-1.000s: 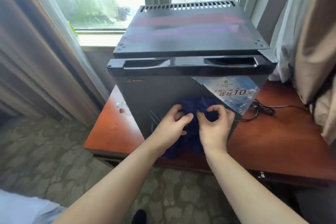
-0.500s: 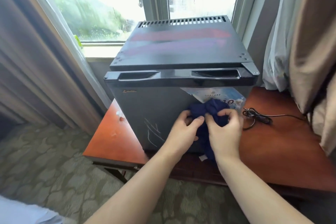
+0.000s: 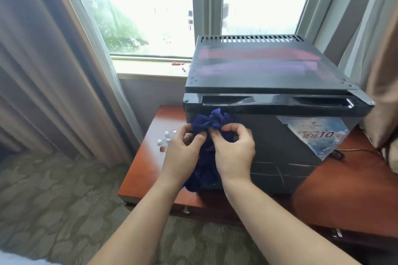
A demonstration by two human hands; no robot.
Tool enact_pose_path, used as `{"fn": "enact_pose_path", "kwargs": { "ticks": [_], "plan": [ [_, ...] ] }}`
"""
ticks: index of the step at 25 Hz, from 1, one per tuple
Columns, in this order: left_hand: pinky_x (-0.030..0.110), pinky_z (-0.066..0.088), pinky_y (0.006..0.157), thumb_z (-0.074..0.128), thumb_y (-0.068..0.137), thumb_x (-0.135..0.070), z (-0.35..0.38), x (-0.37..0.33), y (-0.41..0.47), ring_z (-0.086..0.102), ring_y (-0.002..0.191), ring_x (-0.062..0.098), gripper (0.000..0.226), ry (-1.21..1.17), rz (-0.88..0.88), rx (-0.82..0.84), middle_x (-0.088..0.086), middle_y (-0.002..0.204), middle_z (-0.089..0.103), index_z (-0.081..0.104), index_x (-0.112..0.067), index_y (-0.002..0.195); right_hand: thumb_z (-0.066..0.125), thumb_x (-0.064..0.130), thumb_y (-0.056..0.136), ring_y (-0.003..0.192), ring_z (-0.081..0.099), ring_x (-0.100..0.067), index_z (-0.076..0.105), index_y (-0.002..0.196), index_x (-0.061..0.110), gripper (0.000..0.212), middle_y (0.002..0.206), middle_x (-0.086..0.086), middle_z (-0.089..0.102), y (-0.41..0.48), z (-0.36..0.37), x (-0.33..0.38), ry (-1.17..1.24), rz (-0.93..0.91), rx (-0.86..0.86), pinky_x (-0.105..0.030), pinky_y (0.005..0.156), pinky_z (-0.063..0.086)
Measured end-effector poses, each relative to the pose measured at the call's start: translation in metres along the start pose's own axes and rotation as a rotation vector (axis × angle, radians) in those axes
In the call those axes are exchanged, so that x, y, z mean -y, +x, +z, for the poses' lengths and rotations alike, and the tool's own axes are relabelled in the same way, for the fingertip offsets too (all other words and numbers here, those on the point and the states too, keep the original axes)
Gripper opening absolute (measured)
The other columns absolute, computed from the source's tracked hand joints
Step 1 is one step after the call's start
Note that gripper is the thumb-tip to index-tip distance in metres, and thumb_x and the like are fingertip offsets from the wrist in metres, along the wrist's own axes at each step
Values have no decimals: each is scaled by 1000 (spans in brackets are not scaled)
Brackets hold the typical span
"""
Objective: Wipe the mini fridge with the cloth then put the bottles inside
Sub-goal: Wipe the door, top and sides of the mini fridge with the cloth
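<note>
We see the left hand and right hand both pinching the bunched blue cloth in front of the top left of the fridge door, which is closed, while the bottles sit just beside the fridge near the table's left edge.

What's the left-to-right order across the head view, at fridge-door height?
left curtain → bottles → left hand → cloth → right hand → sticker on the mini fridge door → black cable
</note>
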State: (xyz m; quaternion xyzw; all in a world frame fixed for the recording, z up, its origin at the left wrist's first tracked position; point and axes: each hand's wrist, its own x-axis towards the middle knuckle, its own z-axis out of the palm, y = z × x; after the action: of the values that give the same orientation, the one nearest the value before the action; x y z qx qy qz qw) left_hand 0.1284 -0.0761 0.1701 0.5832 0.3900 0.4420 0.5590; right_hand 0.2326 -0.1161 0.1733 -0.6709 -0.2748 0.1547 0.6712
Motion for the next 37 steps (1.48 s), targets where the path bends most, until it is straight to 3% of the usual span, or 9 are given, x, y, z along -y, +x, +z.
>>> {"fn": "enact_pose_path", "kwargs": {
  "ticks": [6,11,14,16,19,23,28,33,37],
  "plan": [
    [45,60,80,62,98,-16,-12,25,-5,76,91,21,10,35,-73,-25,6,93,78,66,-22,105,87,30,73,87,60,-2,66,74,26,22,94,9,63,-5,2,-20,-79,45,100,-21,78,47],
    [51,60,84,66,89,-28,19,38,-7,76,91,17,15,137,-85,-43,-2,94,79,69,-27,105,87,29,72,84,60,-5,64,71,25,23,90,4,66,10,-25,-41,-96,120,78,-26,74,48],
    [45,61,76,70,83,-32,52,53,-7,76,85,10,19,177,-70,-6,-8,90,79,71,-35,101,86,26,73,84,65,-22,63,71,23,24,87,-5,69,22,-56,-62,-69,189,26,-37,76,53],
    [41,60,73,72,79,-36,83,63,-8,75,82,8,19,176,-96,24,-8,87,79,71,-41,98,85,25,74,81,65,-24,62,71,23,24,85,-9,69,34,-81,-77,-81,229,-12,-42,77,53],
    [44,58,73,73,72,-46,127,79,-9,75,82,12,28,155,-178,88,-4,88,80,73,-31,95,83,26,73,80,64,-23,60,71,26,23,84,-5,68,52,-120,-101,-116,274,-70,-46,78,54],
    [35,60,71,81,81,-27,194,100,-9,74,76,7,15,164,-268,183,-7,83,79,76,-41,82,80,21,75,87,65,-29,59,75,26,21,89,-4,68,78,-174,-135,-143,364,-155,-53,85,53],
    [49,61,80,81,81,-20,261,128,-16,76,83,18,11,184,-350,224,2,83,80,78,-13,88,75,25,78,93,65,-29,57,88,28,21,97,-3,68,103,-227,-160,-165,438,-187,-55,86,54],
    [35,60,79,84,77,-28,275,145,-21,75,83,7,12,188,-390,159,-8,82,79,76,-26,85,71,21,86,97,66,-31,55,99,22,21,101,-6,68,107,-236,-179,-97,493,-127,-54,88,54],
    [29,61,78,86,76,-27,237,158,-23,74,80,2,16,189,-414,53,-11,82,79,74,-31,86,75,20,84,91,66,-31,56,88,20,19,96,-12,69,88,-205,-191,-121,529,-91,-49,85,53]
  ]
}}
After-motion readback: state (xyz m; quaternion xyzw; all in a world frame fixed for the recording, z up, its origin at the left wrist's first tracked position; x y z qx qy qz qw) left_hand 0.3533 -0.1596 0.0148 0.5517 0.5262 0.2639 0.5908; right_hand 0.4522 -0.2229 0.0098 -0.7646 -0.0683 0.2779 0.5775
